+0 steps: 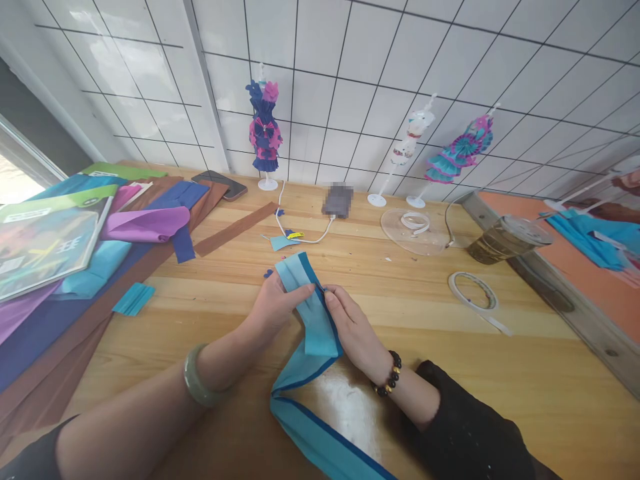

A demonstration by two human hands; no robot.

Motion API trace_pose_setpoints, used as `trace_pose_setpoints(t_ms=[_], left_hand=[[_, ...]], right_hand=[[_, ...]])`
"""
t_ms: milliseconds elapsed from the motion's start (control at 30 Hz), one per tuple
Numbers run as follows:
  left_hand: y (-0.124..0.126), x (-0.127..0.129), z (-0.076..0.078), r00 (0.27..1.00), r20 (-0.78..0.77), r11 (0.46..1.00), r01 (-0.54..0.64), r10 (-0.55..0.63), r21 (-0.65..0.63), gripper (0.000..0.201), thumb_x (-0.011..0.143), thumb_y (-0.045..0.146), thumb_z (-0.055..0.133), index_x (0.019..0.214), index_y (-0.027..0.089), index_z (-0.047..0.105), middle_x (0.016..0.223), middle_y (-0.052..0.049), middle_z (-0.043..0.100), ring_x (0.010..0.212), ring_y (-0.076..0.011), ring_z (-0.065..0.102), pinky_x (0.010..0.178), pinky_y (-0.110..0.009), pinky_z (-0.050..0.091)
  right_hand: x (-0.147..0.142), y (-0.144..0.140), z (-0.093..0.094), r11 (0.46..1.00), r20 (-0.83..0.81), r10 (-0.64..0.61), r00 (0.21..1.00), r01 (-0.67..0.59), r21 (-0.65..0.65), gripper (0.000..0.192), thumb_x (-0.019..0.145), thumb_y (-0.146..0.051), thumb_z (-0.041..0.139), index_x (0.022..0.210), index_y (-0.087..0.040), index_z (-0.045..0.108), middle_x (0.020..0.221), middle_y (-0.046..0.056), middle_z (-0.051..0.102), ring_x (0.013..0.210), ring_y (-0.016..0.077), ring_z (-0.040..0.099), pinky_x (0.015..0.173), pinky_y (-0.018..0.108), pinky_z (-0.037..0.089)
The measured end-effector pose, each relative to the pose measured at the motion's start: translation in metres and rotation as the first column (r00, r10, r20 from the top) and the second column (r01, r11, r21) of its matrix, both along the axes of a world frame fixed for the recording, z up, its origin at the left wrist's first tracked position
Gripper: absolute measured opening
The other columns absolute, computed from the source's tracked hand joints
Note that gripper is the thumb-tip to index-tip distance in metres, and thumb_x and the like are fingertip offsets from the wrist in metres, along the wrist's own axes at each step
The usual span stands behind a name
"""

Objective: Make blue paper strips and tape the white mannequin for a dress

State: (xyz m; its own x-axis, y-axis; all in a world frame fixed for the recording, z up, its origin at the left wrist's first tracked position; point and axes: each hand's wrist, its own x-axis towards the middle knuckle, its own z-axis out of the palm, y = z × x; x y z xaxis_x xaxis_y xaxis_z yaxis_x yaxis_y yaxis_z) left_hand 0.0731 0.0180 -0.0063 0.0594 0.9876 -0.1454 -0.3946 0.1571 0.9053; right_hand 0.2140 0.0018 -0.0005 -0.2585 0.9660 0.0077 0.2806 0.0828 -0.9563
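- My left hand (274,308) and right hand (353,328) both pinch the blue paper strip (313,313) between them, thumbs pressed on its upper folded end, above the wooden table (425,347).
- The strip is light blue with a darker blue edge; it trails down towards me and bends back near my right wrist.
- Coloured paper sheets (145,223) lie left, a tape roll (473,291) right, small dress mannequins (265,133) by the white tiled wall (375,60).
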Motion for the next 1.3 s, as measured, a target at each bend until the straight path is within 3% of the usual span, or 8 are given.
trace_pose_setpoints(t_ms=[800, 1167, 1300], left_hand=[[-0.0001, 0.0008, 0.0013, 1.000, 0.012, 1.000, 0.012, -0.012, -0.008, 0.020, 0.060, 0.022, 0.071, 0.073, 0.016, 0.058, 0.069, 0.001, 0.064, 0.063, -0.0140, 0.059, 0.063, -0.026, 0.047], [0.0012, -0.0017, 0.0041, 0.998, 0.054, 0.999, 0.024, -0.023, -0.033, 0.016, 0.065, 0.022, 0.067, 0.075, 0.014, 0.059, 0.069, -0.001, 0.064, 0.064, -0.0155, 0.060, 0.061, -0.028, 0.048], [0.0024, -0.0024, 0.0029, 1.000, 0.013, 1.000, 0.024, -0.024, -0.019, 0.023, 0.063, 0.021, 0.068, 0.084, 0.013, 0.062, 0.081, -0.005, 0.068, 0.077, -0.0208, 0.063, 0.073, -0.033, 0.049]], right_hand=[[0.0003, 0.0019, -0.0020, 1.000, 0.020, 0.000, 1.000, -0.001, 0.031, 0.026, 0.090, -0.036, 0.034, 0.101, -0.021, 0.053, 0.095, 0.004, 0.059, 0.089, 0.0155, 0.054, 0.083, 0.029, 0.043], [0.0002, 0.0009, 0.0002, 1.000, 0.042, 0.010, 0.999, -0.010, 0.002, 0.023, 0.090, -0.037, 0.033, 0.090, -0.021, 0.050, 0.086, 0.002, 0.056, 0.089, 0.0162, 0.053, 0.080, 0.029, 0.042], [-0.0002, 0.0007, 0.0008, 1.000, 0.053, 0.012, 0.999, -0.012, 0.002, 0.023, 0.090, -0.038, 0.033, 0.089, -0.021, 0.049, 0.085, 0.002, 0.056, 0.090, 0.0164, 0.053, 0.081, 0.029, 0.042]])
